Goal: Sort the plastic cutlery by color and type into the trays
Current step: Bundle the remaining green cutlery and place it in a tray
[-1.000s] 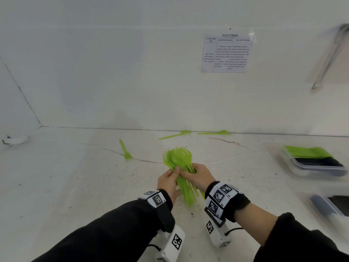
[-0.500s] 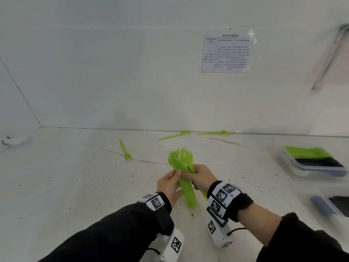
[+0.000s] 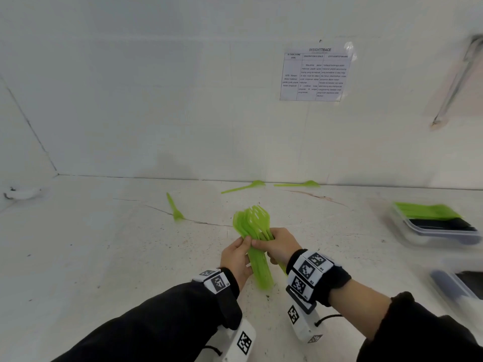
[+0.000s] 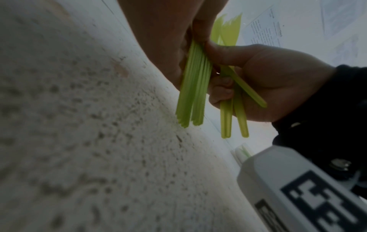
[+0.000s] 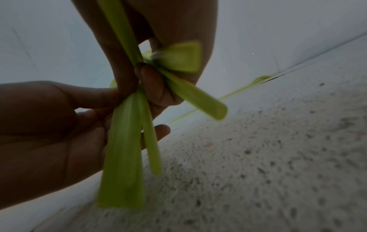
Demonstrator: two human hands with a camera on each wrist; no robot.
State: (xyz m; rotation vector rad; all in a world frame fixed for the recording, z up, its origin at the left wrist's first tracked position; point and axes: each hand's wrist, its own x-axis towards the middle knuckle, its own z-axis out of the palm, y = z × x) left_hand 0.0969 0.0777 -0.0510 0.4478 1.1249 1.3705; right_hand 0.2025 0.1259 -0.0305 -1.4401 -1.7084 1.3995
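- The left hand (image 3: 236, 259) and the right hand (image 3: 281, 245) meet over the white table (image 3: 104, 257), both clasping a bunch of green forks (image 3: 252, 223).
- The fork heads fan out just beyond the fingertips of both hands; the handles run back between the two palms and point down towards the wrists.
- From the left wrist view, the left hand's thumb pinches the tight bundle of handles, while the right hand's curled fingers grip a few separate handles splayed to its side.
- Three loose green pieces lie on the table well beyond the hands: a fork (image 3: 174, 208) ahead and to the left, two spoons (image 3: 244, 187) (image 3: 298, 184) near the far wall.
- Well off to the right of the right hand sits a clear tray (image 3: 428, 231) with green cutlery in it; a nearer tray (image 3: 454, 286) is cut off by the frame edge.
- Both trays are blurred, so their contents cannot be typed; how many forks the bunch holds cannot be told.
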